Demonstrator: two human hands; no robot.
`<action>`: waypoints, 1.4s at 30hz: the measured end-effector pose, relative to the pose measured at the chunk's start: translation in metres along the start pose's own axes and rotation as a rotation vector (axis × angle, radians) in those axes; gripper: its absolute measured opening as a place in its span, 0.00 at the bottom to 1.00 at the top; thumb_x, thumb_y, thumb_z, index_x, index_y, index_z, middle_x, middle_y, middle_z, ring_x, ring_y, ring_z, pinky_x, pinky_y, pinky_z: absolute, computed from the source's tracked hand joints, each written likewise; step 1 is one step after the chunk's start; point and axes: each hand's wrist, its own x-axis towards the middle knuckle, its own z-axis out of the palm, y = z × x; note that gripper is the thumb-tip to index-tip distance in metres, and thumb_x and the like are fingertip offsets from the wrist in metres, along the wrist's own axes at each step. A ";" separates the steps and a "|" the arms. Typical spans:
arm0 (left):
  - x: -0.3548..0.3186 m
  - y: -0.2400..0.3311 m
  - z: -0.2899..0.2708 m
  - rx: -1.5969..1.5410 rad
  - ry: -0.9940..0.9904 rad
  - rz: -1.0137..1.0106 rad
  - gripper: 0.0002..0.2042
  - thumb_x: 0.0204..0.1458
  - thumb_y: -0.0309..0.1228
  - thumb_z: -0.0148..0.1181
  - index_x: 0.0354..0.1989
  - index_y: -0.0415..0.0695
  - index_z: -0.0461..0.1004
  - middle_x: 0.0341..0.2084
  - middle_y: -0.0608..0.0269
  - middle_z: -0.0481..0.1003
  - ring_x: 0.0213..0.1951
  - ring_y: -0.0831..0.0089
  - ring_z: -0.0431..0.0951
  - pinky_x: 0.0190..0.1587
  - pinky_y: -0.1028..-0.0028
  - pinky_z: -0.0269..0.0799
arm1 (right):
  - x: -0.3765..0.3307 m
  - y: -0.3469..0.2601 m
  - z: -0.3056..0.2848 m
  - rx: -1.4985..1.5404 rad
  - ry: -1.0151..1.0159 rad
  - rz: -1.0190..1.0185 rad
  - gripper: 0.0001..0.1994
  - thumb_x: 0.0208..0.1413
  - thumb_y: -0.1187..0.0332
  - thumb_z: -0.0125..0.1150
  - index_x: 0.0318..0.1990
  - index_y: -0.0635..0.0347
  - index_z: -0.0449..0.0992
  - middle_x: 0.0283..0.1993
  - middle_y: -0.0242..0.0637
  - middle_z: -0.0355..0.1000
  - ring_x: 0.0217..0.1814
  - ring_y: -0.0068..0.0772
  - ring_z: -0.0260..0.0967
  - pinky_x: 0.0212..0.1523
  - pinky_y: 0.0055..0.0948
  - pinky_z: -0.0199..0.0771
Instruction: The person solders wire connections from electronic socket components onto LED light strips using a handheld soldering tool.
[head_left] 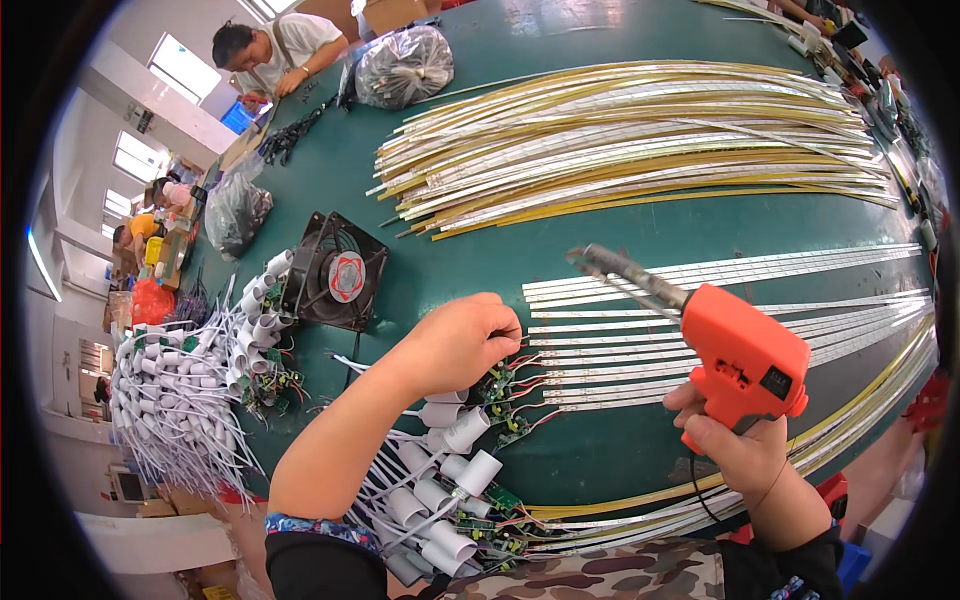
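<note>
My right hand (740,450) grips an orange soldering gun (745,360); its metal tip (600,262) points up and left, above the table. My left hand (462,340) is closed over the red and black wires of a small green circuit board (500,385), at the left ends of several white LED strips (720,330) laid side by side on the green table (600,460). Below my left hand lies a row of white cylindrical caps with wires and green boards (450,480).
A black square fan (337,272) stands left of my hand. A heap of white wired parts (190,390) lies at the far left. A large fan of yellow and white strips (640,140) covers the far table. Plastic bags (405,65) and a seated person (275,50) are beyond.
</note>
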 end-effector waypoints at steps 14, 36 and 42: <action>0.014 0.001 -0.003 0.156 -0.130 -0.011 0.07 0.55 0.30 0.57 0.36 0.41 0.79 0.35 0.56 0.77 0.42 0.55 0.77 0.47 0.61 0.73 | 0.001 0.009 0.003 -0.401 -0.098 -0.115 0.11 0.46 0.73 0.69 0.39 0.60 0.78 0.35 0.37 0.77 0.38 0.41 0.77 0.39 0.34 0.76; 0.028 0.011 -0.008 0.223 -0.253 -0.131 0.08 0.50 0.32 0.57 0.30 0.41 0.78 0.33 0.52 0.77 0.39 0.52 0.78 0.44 0.58 0.73 | 0.011 0.020 0.004 -0.671 -0.253 -0.255 0.26 0.48 0.72 0.71 0.56 0.68 0.73 0.48 0.48 0.78 0.44 0.50 0.79 0.46 0.38 0.78; 0.028 0.013 -0.008 0.228 -0.250 -0.130 0.08 0.50 0.32 0.57 0.29 0.40 0.78 0.33 0.51 0.77 0.39 0.52 0.78 0.44 0.58 0.73 | 0.009 0.020 0.006 -0.652 -0.219 -0.253 0.26 0.49 0.73 0.71 0.56 0.69 0.72 0.47 0.47 0.78 0.43 0.47 0.80 0.45 0.37 0.78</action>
